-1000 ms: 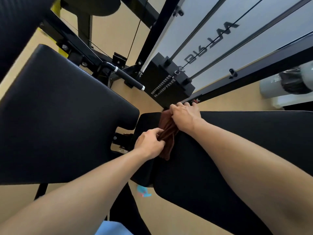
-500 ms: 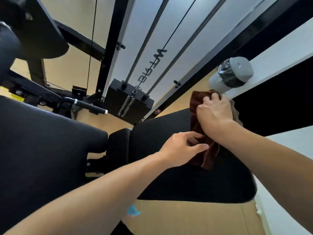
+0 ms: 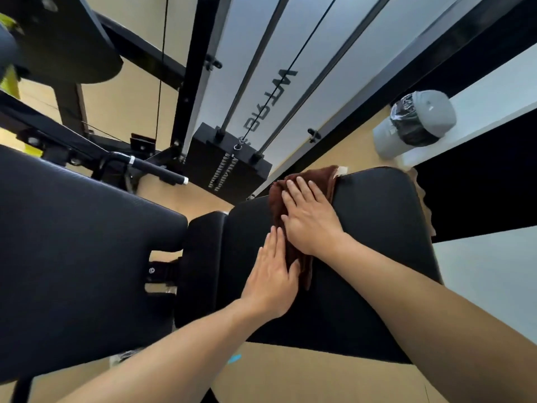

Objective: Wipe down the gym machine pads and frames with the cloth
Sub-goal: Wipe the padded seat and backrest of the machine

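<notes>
A brown cloth lies folded across the black seat pad of the gym machine, reaching its far edge. My right hand lies flat on the cloth with straight fingers, pressing it onto the pad. My left hand lies flat beside it, fingers straight, its thumb side on the cloth's near end and its palm on the pad. A larger black back pad sits to the left, joined by a small black pad.
A black weight stack with guide rods and a cable stands beyond the seat. A black handle with a white end juts out at the left. A grey bin with a black liner lies at the right. The floor is tan.
Both hands and the cloth have slid back left along the seat pad. The right hand has flattened on the cloth; the left hand now lies flat beside it.
</notes>
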{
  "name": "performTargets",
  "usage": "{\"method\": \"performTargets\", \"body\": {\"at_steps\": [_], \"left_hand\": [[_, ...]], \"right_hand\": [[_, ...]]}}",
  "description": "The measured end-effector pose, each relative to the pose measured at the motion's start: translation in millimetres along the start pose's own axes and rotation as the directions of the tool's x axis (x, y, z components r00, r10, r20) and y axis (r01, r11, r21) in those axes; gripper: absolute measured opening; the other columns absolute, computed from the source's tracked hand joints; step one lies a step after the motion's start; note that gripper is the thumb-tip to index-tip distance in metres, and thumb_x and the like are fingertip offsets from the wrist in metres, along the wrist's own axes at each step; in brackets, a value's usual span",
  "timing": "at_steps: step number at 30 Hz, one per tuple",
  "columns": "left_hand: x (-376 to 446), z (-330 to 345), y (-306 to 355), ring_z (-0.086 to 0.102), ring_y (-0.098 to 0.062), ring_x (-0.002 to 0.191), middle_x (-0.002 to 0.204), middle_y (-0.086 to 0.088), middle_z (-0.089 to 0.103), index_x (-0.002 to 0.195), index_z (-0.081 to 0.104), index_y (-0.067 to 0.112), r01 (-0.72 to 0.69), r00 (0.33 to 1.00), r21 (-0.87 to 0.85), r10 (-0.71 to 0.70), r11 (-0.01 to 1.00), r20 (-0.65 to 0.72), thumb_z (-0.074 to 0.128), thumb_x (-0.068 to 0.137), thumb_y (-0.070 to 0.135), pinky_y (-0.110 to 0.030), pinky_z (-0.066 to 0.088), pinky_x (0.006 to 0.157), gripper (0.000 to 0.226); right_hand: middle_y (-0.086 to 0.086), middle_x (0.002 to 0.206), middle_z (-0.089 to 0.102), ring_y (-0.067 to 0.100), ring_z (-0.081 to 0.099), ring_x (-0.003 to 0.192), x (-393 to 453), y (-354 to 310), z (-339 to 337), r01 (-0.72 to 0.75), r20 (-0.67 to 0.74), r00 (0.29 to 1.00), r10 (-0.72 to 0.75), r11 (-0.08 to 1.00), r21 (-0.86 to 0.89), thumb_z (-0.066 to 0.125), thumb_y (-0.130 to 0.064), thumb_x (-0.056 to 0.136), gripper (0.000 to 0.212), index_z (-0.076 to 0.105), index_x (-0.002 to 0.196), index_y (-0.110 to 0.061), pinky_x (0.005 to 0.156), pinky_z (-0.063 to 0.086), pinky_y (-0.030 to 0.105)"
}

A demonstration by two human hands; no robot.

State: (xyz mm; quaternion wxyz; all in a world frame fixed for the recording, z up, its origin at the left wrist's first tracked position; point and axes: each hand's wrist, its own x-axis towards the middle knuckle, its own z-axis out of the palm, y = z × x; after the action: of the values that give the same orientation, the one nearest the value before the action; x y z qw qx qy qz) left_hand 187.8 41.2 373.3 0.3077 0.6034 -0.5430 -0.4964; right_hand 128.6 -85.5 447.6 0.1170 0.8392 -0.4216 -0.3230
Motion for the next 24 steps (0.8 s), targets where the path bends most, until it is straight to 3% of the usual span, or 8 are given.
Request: {"method": "performTargets", "body": {"at_steps": [4,7,9,12,16,21,24], "left_hand": [[-9,-8,-63,-0.013,-0.009,0.153,0.167,0.004,-0.017,0.157,-0.017,0.023,0.216,0.976,0.002,-0.216,0.976,0.005,0.023,0.104,0.042,-0.034,0.000,0.126,0.069],[-21,-13,-112,0.014,-0.022,0.154,0.168,0.005,-0.001,0.158,-0.011,0.034,0.423,0.904,-0.076,-0.416,0.903,0.095,0.029,0.102,0.049,-0.042,0.020,0.124,0.070],[-31,-14,-135,0.027,-0.022,0.150,0.168,0.005,0.011,0.156,-0.008,0.042,0.491,0.869,-0.149,-0.471,0.858,0.152,0.032,0.096,0.054,-0.044,0.030,0.119,0.073],[-40,-13,-144,0.008,-0.020,0.155,0.168,0.005,-0.003,0.155,-0.010,0.042,0.529,0.842,-0.163,-0.491,0.832,0.224,0.029,0.097,0.058,-0.046,0.017,0.124,0.072],[-34,-9,-122,-0.020,-0.013,0.152,0.166,0.004,-0.019,0.156,-0.015,0.031,0.463,0.881,-0.036,-0.456,0.885,0.126,0.025,0.104,0.050,-0.038,-0.008,0.125,0.068],[5,-17,-68,-0.018,-0.012,0.152,0.166,0.003,-0.019,0.158,-0.014,0.029,0.310,0.950,-0.071,-0.307,0.948,0.050,0.028,0.102,0.053,-0.035,-0.005,0.125,0.074],[25,-16,-20,-0.019,-0.015,0.152,0.166,0.001,-0.021,0.156,-0.015,0.037,0.248,0.969,-0.075,-0.248,0.966,0.014,0.029,0.100,0.057,-0.036,-0.005,0.125,0.075]], "right_hand": [[0.009,0.172,0.001,0.027,-0.008,0.159,41,-65,29,0.157,0.058,0.986,-0.159,0.987,0.038,0.015,-0.043,0.108,0.064,0.013,0.164,-0.012,0.128,-0.008,0.045],[0.009,0.172,0.004,0.027,-0.005,0.159,59,-112,50,0.262,0.122,0.956,-0.268,0.963,0.059,0.018,-0.047,0.108,0.065,0.017,0.163,-0.014,0.128,-0.007,0.045],[0.009,0.172,0.004,0.027,-0.005,0.159,62,-135,61,0.322,0.177,0.929,-0.327,0.945,0.053,0.021,-0.050,0.107,0.066,0.019,0.163,-0.015,0.128,-0.007,0.046],[0.007,0.173,0.002,0.027,-0.006,0.159,63,-151,68,0.355,0.221,0.909,-0.353,0.934,0.029,0.023,-0.048,0.107,0.064,0.018,0.164,-0.018,0.128,-0.006,0.046],[0.005,0.173,0.005,0.023,-0.003,0.159,65,-133,53,0.318,0.219,0.924,-0.314,0.948,0.019,0.023,-0.039,0.109,0.059,0.016,0.164,-0.019,0.127,-0.006,0.043],[0.004,0.171,0.016,0.026,0.008,0.159,71,-73,15,0.252,0.194,0.950,-0.243,0.967,-0.021,0.034,-0.038,0.106,0.059,0.025,0.162,-0.024,0.128,0.003,0.048],[0.006,0.165,0.031,0.030,0.027,0.153,78,-24,-7,0.221,0.259,0.944,-0.204,0.974,-0.039,0.045,-0.032,0.102,0.059,0.032,0.159,-0.024,0.123,0.023,0.050]]}}
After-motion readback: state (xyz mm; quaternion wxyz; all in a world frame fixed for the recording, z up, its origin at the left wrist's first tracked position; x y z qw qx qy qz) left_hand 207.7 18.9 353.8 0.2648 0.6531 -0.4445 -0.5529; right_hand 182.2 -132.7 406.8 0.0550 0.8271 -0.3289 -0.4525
